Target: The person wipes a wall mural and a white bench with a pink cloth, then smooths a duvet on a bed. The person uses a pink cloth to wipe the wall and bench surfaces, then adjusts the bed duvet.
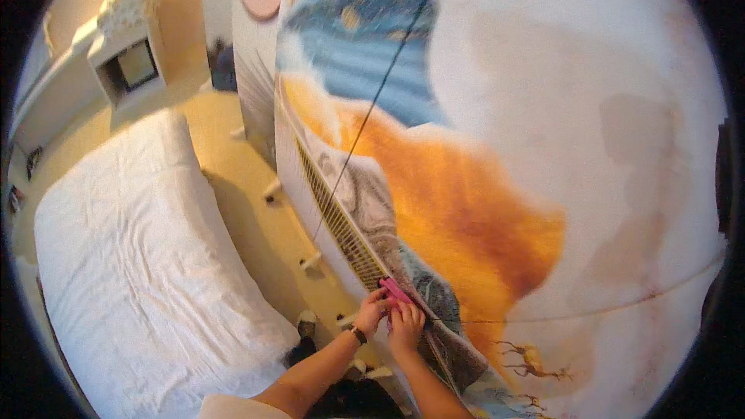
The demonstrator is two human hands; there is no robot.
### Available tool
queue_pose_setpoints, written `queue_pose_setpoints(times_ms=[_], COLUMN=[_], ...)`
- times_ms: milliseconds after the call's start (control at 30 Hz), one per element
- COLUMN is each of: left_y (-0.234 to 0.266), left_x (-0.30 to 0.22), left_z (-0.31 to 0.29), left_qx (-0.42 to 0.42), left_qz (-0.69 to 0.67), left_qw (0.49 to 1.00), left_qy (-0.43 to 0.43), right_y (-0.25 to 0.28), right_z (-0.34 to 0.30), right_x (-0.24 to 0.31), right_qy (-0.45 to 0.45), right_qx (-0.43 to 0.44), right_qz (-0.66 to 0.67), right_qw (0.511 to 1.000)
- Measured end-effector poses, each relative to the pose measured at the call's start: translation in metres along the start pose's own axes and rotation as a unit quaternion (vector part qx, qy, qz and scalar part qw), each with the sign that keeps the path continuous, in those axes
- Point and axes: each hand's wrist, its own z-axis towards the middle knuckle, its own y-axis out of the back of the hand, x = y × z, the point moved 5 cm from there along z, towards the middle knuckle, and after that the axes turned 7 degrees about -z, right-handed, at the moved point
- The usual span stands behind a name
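Both my hands meet at the edge of a tall panel printed with blue, orange and grey mountain shapes. My left hand, with a dark band on its wrist, pinches a bright pink elongated object from the left side. Close beside it, my right hand has its bent fingers on the lower part of the same object. Its exact kind cannot be made out, as fingers cover part of it. The pink object lies against the lower end of a gold slatted strip on the panel's edge.
A white-sheeted bed stands to the left. Small pale feet stick out from the panel's base over the tan floor. One shoe shows below. A white fireplace-like surround stands far left. Thin dark lines cross the panel.
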Motion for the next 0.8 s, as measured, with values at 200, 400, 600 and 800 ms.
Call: queue_pose_setpoints(times_ms=[200,400,600,800], left_y=[-0.107,-0.195,-0.311,-0.326], left_x=[-0.033,0.012,0.037,0.089], left_z=[-0.088,-0.17,-0.292,-0.336], left_qx=[0.139,0.225,0.307,0.338], left_qz=[0.199,0.31,0.43,0.466], left_qw=[0.96,0.865,0.666,0.536], left_qy=[-0.142,-0.323,-0.526,-0.618], right_y=[0.14,0.239,0.367,0.373], right_z=[-0.016,-0.076,-0.133,-0.185], right_x=[-0.019,-0.062,-0.088,-0.111], right_qy=[-0.043,-0.07,-0.106,-0.114], right_qx=[-0.188,-0.294,-0.451,-0.485], right_qz=[0.049,0.044,0.018,-0.022], right_qw=[0.98,0.952,0.886,0.867])
